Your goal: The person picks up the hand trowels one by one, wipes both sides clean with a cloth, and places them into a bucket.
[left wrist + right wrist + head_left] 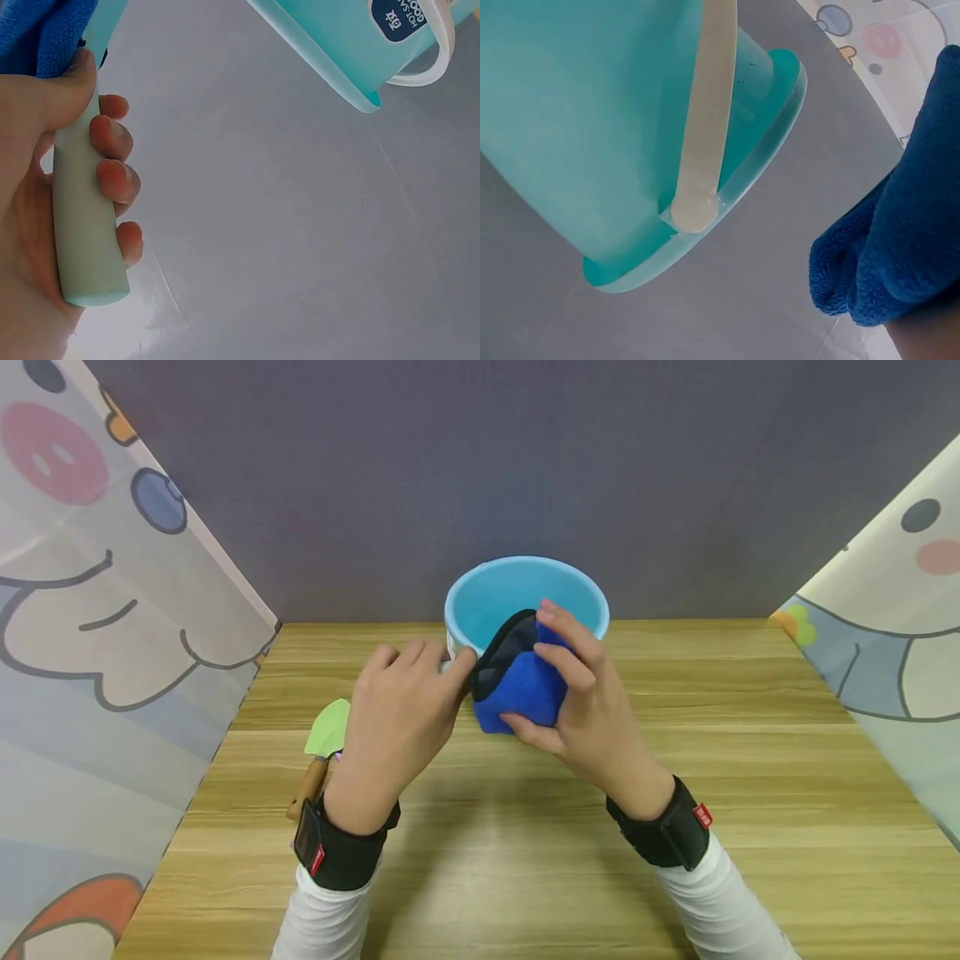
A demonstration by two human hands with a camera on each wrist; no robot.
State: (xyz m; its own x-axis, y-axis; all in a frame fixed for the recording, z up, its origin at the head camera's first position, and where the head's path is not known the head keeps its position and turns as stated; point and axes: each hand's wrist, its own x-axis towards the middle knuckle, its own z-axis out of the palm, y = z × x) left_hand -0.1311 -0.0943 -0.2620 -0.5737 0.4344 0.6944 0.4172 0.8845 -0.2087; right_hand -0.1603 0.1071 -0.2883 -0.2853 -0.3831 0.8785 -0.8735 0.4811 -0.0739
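Note:
My left hand (405, 710) grips the thick pale green handle (90, 217) of a tool, fingers curled round it and thumb along its top. Beyond the thumb a turquoise part (106, 26) of that tool shows; the rest is hidden behind the cloth. With my right hand (592, 710) I hold a blue cloth (525, 689), black-edged with a dark grey side, folded over the tool's far end. Thumb below and fingers above pinch the cloth. Both hands are in front of a light blue bucket (459, 610), and the cloth overlaps its rim in the head view.
The bucket has a white carrying handle (705, 112). On the wooden table (750, 760), left of my left wrist, lies a small trowel (327, 731) with a green blade and wooden handle. A grey wall (525, 460) stands behind, with cartoon-printed sheets (67, 635) at the sides.

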